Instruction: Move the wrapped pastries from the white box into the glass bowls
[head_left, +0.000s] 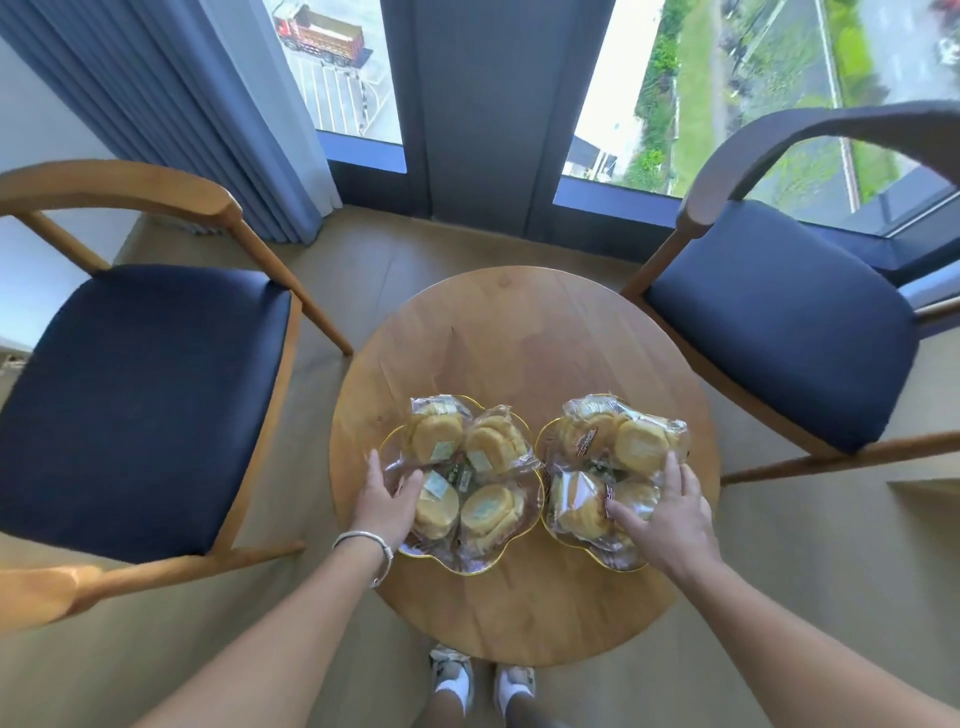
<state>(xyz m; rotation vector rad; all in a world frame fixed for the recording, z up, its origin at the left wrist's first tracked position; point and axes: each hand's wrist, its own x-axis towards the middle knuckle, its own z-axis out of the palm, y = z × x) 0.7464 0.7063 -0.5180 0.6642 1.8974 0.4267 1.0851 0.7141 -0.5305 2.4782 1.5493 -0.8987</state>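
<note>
Round wooden table, two gold-rimmed glass bowls side by side. Left bowl: four wrapped pastries. Right bowl: likewise heaped. Left hand: grip apart, fingers flat at rim, likely steadying. Right hand: grip apart, fingertips pressing wrappers, probably settling pile. White box: not in view. Chairs flanking.
</note>
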